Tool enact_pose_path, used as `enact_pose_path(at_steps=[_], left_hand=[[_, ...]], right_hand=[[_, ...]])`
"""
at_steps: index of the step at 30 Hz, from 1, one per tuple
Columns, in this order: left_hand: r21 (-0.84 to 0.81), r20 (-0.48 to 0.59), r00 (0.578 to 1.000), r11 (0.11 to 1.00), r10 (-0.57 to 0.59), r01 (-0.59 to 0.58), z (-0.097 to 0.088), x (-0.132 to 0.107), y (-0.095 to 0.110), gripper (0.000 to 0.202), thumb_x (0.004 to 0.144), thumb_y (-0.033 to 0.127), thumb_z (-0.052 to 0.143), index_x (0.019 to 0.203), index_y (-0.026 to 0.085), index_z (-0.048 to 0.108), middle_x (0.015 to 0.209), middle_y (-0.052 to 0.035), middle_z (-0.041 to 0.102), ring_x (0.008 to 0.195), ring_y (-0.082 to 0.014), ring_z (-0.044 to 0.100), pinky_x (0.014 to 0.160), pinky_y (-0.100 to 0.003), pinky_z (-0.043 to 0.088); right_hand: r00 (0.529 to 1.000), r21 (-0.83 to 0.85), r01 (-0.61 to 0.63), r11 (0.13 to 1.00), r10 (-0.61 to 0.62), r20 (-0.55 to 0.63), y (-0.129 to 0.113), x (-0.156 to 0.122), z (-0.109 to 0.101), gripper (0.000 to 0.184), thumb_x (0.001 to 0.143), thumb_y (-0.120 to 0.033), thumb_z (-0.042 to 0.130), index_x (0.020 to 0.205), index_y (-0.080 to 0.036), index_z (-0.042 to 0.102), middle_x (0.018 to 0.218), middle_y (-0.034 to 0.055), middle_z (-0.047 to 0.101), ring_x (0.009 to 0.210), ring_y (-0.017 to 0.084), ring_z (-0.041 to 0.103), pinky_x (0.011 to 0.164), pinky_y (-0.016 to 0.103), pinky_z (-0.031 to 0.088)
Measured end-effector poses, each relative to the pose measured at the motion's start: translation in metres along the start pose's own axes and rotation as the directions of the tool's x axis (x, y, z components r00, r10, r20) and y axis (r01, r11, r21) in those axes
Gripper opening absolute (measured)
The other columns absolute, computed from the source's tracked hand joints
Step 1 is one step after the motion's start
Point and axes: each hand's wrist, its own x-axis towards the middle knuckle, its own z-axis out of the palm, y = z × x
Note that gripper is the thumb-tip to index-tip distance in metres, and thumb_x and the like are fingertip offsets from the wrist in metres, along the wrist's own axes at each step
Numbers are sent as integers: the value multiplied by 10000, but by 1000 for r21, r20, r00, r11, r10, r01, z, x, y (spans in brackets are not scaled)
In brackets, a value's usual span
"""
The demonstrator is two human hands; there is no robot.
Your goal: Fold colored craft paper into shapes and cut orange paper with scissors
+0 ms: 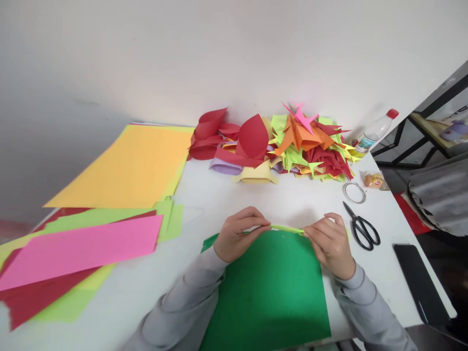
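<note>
My left hand and my right hand each pinch one end of a narrow, folded strip of light green paper, held level between them just above the table. Both hands have their fingers closed on the strip. Under the hands lies a dark green sheet, reaching to the near table edge. Grey sleeves cover both forearms.
Large orange sheet, pink sheet and red and lime sheets lie at left. A pile of folded paper shapes sits at the back. At right are black scissors, a tape ring, a plastic bottle and a black phone.
</note>
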Motion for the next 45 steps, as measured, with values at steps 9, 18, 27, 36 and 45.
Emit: enact_pose_path(at_steps=[9,18,27,36,45], left_hand=[[-46,3,992,991,-122,122,5,0,0,115,876,184,587,769,167,624,726,-24,604,661,-122,593,618,-242,491],[-345,13,958,898,-286,273,9,0,-1,142,843,291,646,765,172,656,710,-24,594,640,-129,556,579,-263,467],[-607,12,921,730,-389,316,23,-3,4,147,697,310,798,722,174,747,650,-51,657,622,-155,593,557,-291,478],[-656,-61,853,665,-518,357,30,-6,3,270,657,438,804,664,177,739,526,-27,648,512,-155,591,501,-299,489],[-658,-71,813,639,-579,398,29,-5,5,208,646,369,801,604,178,730,503,-28,672,443,-155,605,453,-280,513]], right_hand=[[998,-144,52,988,-57,-35,-1,-2,4,157,880,-59,539,937,-182,618,725,-2,684,669,130,564,872,384,368],[994,-136,53,989,-66,-90,0,-3,6,167,877,-63,541,940,-194,623,730,-6,691,671,128,583,871,387,374],[998,83,-20,996,25,-61,-9,-4,7,135,891,-103,539,937,-186,635,748,13,681,675,135,578,853,392,408],[985,316,-161,935,172,-8,-15,-2,8,145,911,-144,535,885,-194,669,705,5,657,636,130,576,753,354,439],[983,330,-176,927,185,4,-17,-3,8,146,910,-130,541,894,-193,672,720,5,657,642,129,571,775,365,425]])
